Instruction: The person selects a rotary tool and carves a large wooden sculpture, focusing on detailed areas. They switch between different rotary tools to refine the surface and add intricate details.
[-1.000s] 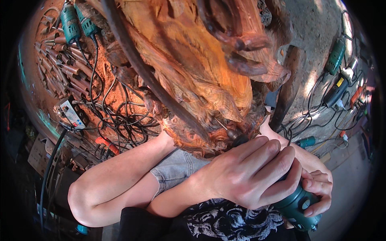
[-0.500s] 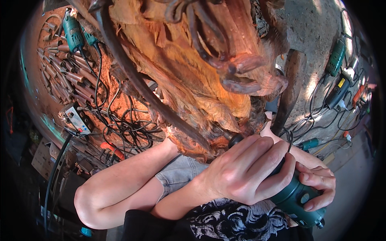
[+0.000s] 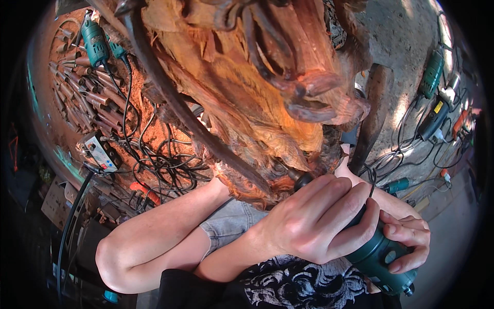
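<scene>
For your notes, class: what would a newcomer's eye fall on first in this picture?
First, the big gnarled reddish wood carving filling the upper centre. Below it, at lower right, the left hand and right hand grip a dark green power tool whose tip meets the wood. A tangle of black cables lies at left.

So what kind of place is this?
Probably a wood-carving workshop. A big gnarled wood piece fills the middle, both hands hold a green power tool against it, and more power tools and tangled cords lie on the dusty floor.
</scene>
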`<action>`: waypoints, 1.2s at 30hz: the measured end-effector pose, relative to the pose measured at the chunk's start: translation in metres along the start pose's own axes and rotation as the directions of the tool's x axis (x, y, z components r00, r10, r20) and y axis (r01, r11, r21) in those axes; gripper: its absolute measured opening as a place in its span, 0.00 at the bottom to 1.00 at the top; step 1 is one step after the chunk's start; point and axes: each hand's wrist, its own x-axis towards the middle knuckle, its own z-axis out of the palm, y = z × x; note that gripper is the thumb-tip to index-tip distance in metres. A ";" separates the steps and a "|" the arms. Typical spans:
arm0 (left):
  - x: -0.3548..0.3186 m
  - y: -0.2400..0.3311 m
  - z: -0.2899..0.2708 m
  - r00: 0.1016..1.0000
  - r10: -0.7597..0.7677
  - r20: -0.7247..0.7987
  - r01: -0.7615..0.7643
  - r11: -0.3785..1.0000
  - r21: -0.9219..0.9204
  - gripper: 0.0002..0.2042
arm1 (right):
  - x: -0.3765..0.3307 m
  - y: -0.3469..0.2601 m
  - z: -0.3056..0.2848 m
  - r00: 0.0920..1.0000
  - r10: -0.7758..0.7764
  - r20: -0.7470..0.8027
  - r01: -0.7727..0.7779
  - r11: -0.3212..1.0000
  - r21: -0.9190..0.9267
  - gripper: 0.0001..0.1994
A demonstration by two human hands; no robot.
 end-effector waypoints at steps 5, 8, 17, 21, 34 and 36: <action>0.000 0.000 0.001 1.000 0.008 0.000 -0.008 1.000 -0.001 0.11 | -0.002 0.000 0.000 1.000 0.001 -0.008 -0.001 1.000 -0.003 0.24; 0.000 0.001 0.001 1.000 -0.005 -0.004 0.005 1.000 -0.020 0.10 | -0.001 -0.002 0.000 1.000 0.007 -0.008 -0.007 1.000 0.000 0.24; -0.002 0.002 0.003 1.000 0.020 0.004 -0.019 1.000 -0.016 0.09 | 0.002 -0.008 -0.005 1.000 0.013 -0.010 -0.013 1.000 0.017 0.27; -0.003 0.004 0.004 1.000 0.002 0.005 -0.002 1.000 -0.027 0.08 | 0.005 -0.009 -0.009 1.000 0.018 -0.004 -0.017 0.999 0.035 0.29; 0.000 0.000 0.007 0.996 0.084 -0.017 -0.084 0.996 -0.003 0.09 | 0.000 -0.021 -0.017 0.996 0.080 0.034 -0.083 0.990 0.110 0.22; -0.002 0.001 0.004 0.997 0.077 0.008 -0.077 0.997 0.006 0.09 | 0.011 -0.041 -0.022 0.954 0.269 0.130 -0.277 0.960 0.048 0.19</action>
